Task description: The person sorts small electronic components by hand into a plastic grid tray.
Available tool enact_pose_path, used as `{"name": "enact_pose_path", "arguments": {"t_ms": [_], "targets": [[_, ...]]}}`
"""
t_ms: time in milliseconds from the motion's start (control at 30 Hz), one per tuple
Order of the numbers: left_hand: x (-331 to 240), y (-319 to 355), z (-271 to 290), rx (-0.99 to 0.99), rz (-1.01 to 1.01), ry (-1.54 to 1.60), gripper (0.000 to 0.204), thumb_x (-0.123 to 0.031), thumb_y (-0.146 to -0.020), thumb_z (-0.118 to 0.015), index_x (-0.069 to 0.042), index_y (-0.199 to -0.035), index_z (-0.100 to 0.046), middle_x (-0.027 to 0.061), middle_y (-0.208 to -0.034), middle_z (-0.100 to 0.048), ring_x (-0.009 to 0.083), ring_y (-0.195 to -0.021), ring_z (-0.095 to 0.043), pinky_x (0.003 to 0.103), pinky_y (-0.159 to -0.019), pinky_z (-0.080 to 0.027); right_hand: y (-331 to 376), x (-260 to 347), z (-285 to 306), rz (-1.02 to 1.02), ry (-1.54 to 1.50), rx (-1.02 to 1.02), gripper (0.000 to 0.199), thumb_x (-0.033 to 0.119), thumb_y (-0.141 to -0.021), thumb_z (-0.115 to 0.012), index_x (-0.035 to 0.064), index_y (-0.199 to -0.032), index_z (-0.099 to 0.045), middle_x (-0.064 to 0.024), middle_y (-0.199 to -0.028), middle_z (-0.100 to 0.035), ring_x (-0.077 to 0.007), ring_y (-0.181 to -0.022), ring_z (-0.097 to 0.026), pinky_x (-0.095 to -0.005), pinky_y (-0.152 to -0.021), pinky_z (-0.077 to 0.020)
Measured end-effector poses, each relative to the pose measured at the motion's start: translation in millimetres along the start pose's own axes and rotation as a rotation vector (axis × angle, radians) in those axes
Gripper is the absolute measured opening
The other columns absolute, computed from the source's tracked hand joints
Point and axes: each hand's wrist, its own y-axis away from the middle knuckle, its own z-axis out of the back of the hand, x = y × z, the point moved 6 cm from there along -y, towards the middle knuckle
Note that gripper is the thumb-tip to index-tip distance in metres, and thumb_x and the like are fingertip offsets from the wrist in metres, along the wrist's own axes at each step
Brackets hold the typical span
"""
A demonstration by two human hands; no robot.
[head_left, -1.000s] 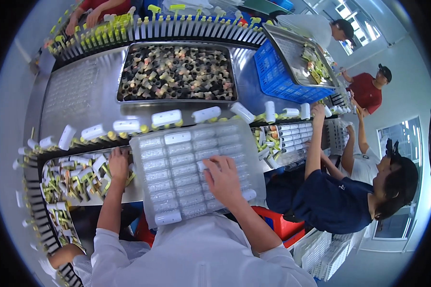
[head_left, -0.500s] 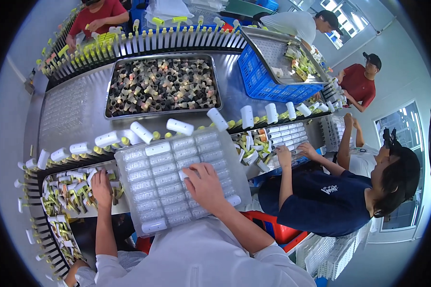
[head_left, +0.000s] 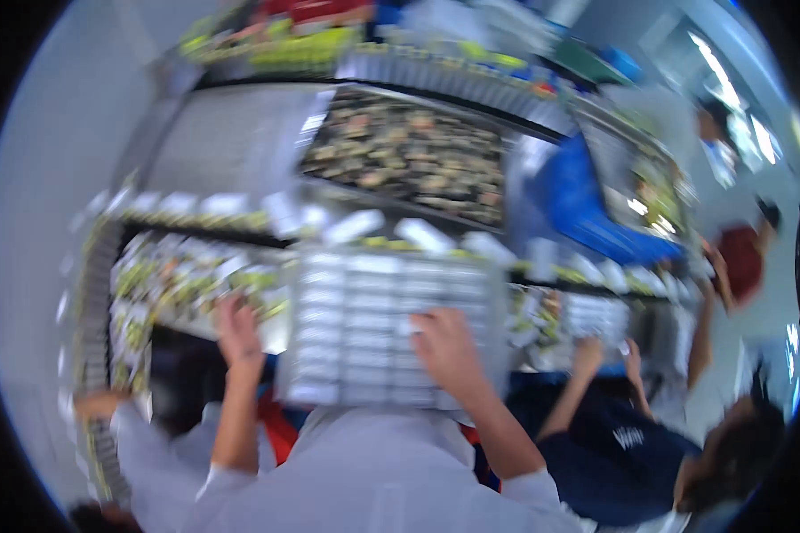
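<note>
A clear plastic tray (head_left: 324, 342) with rows of oblong cells lies in front of my body, several cells holding white cylindrical pieces. My right hand (head_left: 453, 351) is over the tray's right half, fingers curled and closed around a small white cylindrical piece (head_left: 415, 322) at a cell. My left hand (head_left: 238, 333) is left of the tray, fingers pointing away from me, at the edge of a heap of yellow-green and white parts (head_left: 182, 275). A white piece (head_left: 233, 265) shows just past its fingertips. Motion blur hides whether the left fingers grip anything.
Beyond the tray runs a rail with white pieces (head_left: 356, 226) standing along it. Behind it are a metal tray (head_left: 505, 191) of dark and pale small parts and a blue crate (head_left: 573, 200). A co-worker in a dark shirt (head_left: 596, 457) works at right; another person's arm (head_left: 102, 404) is at left.
The view has swung left and blurred, so the scene sits further right. The clear tray now appears squarer to me. My left hand has drawn back slightly from the heap; my right stays over the tray.
</note>
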Motion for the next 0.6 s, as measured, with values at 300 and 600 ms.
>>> {"name": "enact_pose_path", "arguments": {"t_ms": [300, 600], "targets": [[-71, 37, -7, 0.195, -0.069, 0.04, 0.03, -0.023, -0.099, -0.04, 0.002, -0.108, -0.053, -0.0027, -0.069, -0.041, 0.0047, -0.06, -0.035, 0.02, -0.053, -0.029, -60, -273, 260, -0.238, 0.392, -0.568, 0.031, 0.007, -0.082, -0.057, 0.005, -0.112, -0.059, -0.0209, -0.104, -0.063, -0.037, -0.1, -0.059, -0.0425, -0.085, -0.0468], [-109, 72, -7, 0.259, -0.011, -0.177, 0.022, -0.014, -0.091, -0.052, 0.003, -0.089, -0.064, -0.001, -0.066, -0.051, 0.0065, -0.061, -0.043, 0.023, -0.055, -0.035, -100, -375, 293, -0.364, 0.45, -0.347, 0.031, 0.027, -0.086, -0.061, -0.0019, -0.096, -0.056, -0.0165, -0.088, -0.065, -0.0369, -0.079, -0.063, -0.0434, -0.07, -0.0489]]}}
